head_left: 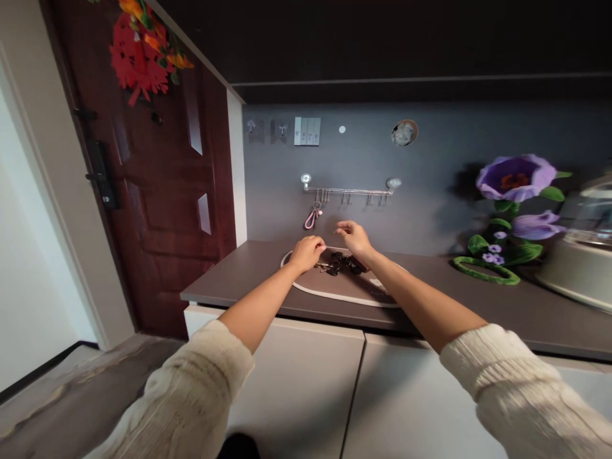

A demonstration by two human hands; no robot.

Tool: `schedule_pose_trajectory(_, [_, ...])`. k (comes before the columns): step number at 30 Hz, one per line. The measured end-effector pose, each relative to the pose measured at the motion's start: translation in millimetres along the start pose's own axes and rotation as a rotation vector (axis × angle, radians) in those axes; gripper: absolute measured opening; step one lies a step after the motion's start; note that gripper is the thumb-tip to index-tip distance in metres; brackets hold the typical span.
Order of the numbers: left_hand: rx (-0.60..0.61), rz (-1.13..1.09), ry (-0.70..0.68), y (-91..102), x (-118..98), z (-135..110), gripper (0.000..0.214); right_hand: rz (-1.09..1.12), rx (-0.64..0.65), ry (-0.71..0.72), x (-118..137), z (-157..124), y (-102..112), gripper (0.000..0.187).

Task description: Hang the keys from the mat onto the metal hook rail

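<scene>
My left hand [306,253] is closed just above the left part of an oval mat [329,298] with a pale rim. Its fingertips are pinched together, and what they hold, if anything, is too small to make out. My right hand [354,238] hovers a little higher and to the right, its fingers curled with a small gap between fingertips and thumb; nothing shows in it. Below and between both hands, a bunch of dark keys [339,263] lies on the mat. A pink strap keyring [310,218] hangs from a clear hook rail [349,191] on the wall behind.
The mat lies on a dark countertop [239,274] above white cabinet doors [296,363]. Purple artificial flowers [519,178] and a pale domed container [578,261] stand at right. A dark red door [176,223] is at left. A dark cabinet [406,38] overhangs the counter.
</scene>
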State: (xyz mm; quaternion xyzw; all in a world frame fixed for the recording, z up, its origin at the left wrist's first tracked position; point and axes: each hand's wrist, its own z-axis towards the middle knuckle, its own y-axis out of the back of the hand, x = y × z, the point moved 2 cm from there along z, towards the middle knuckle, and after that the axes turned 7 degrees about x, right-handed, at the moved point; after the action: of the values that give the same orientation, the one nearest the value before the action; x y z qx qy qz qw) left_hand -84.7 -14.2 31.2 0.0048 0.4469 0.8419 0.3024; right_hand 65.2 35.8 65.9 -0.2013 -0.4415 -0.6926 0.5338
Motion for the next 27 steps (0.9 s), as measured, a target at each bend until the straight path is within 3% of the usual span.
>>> schedule_pose_trajectory(8, [0.087, -0.030, -0.051, -13.9, -15, 3, 0.018, -0.322, 0.039, 0.095, -11, -44, 17, 0.023])
schedule_pose_trajectory(18, [0.262, 0.150, -0.066, -21.0, -18, 2, 0.019, -0.557, 0.118, 0.145, -18, -44, 12, 0.022])
schedule_pose_trajectory(27, [0.267, 0.137, -0.092, -25.1, -12, 2, 0.020, -0.555, 0.123, 0.092, -20, -44, 8, 0.022])
